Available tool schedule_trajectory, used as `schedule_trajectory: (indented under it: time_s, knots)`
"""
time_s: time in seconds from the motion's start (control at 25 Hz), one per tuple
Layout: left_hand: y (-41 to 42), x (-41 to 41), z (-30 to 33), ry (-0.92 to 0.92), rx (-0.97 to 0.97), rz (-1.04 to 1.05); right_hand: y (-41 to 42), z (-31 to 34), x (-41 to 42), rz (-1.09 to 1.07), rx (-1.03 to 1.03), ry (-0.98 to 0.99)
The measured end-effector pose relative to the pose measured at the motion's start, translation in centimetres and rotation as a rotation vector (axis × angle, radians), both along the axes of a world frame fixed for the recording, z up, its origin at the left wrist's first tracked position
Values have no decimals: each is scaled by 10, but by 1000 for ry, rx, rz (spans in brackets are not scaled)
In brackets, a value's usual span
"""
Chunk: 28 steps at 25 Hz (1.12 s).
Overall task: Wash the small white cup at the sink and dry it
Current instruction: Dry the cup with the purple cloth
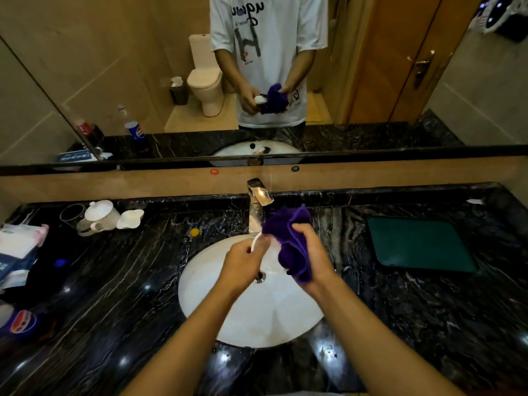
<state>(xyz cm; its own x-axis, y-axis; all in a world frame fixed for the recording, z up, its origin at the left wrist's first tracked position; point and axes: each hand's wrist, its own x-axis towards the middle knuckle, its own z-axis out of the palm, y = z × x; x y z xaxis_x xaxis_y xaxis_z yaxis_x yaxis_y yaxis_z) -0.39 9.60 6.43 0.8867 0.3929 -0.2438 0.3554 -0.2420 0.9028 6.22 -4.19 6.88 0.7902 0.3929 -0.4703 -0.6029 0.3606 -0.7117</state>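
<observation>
Drying looks underway: the left hand point(245, 254) grips the small white cup point(256, 242) over the sink point(200, 281), the right hand point(311, 252) clutches a purple cloth point(288, 238) at its 3 o'clock. No water runs from the tap point(258, 200), so washing seems done.

The sink point(228, 310) is set into the countertop point(114, 295) at centre, with the faucet point(257, 201) at its rear edge and the drain point(259, 277) in the basin. Both hands are above the basin: the left hand point(243, 262) holds the cup point(255, 242) just in front of the faucet, and the right hand point(310, 258) holds the cloth point(288, 238) against it, to the right. A mat point(420, 244) lies on the counter right of the sink. At rear left stand a lidded pot point(101, 214), a glass point(71, 215) and a dish point(130, 219) (closely grouped). Packets point(20, 247) lie at the far left edge, a bottle point(20, 324) in front of them. The mirror point(114, 67) runs behind the counter.
</observation>
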Motion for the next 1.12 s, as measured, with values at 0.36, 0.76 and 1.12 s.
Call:
schedule_trajectory:
  time_s: [0.36, 0.76, 1.12]
  knots:
    - [-48, 10, 7, 17, -523, 488, 29, -9, -22, -210, 52, 39]
    - [-30, 7, 4, 133, 57, 229, 20, 7, -14, -158, 80, -23]
    - [-8, 2, 26, 101, 483, -43, -8, 2, -1, 2, 116, 90]
